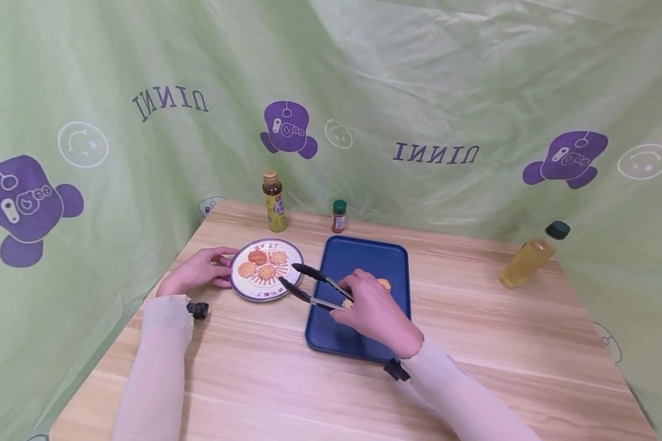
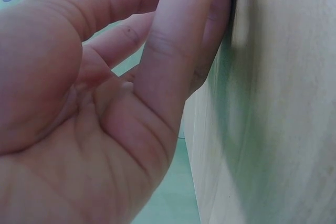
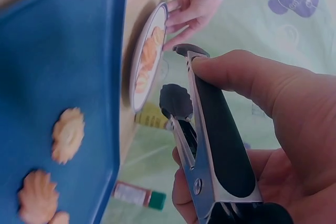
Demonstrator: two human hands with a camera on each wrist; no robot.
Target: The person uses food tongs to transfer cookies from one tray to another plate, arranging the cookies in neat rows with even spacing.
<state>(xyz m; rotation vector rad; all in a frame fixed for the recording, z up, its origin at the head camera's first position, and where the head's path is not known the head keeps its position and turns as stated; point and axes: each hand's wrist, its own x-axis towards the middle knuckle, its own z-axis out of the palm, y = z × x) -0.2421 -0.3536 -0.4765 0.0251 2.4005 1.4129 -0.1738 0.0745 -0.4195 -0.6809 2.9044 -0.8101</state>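
Note:
In the head view, my left hand (image 1: 205,269) touches the left rim of a round white plate (image 1: 245,252) with spread fingers. Several golden cookies (image 1: 267,272) lie on that plate. My right hand (image 1: 374,311) grips metal tongs (image 1: 324,304) with black handles and tips. Their arms stand apart with nothing between them, tips reaching over the plate's right side. Under the right hand lies a blue rectangular tray (image 1: 358,252); the right wrist view shows cookies (image 3: 68,136) on it. Only the left palm and fingers beside the tabletop fill most of the left wrist view.
Behind the plate stands a brown-capped sauce bottle (image 1: 276,205). A small green-capped spice jar (image 1: 339,217) is behind the tray. At the right of the wooden table (image 1: 463,343), a dark-capped bottle of yellow liquid (image 1: 529,260) stands. A green printed curtain (image 1: 447,73) hangs around the table.

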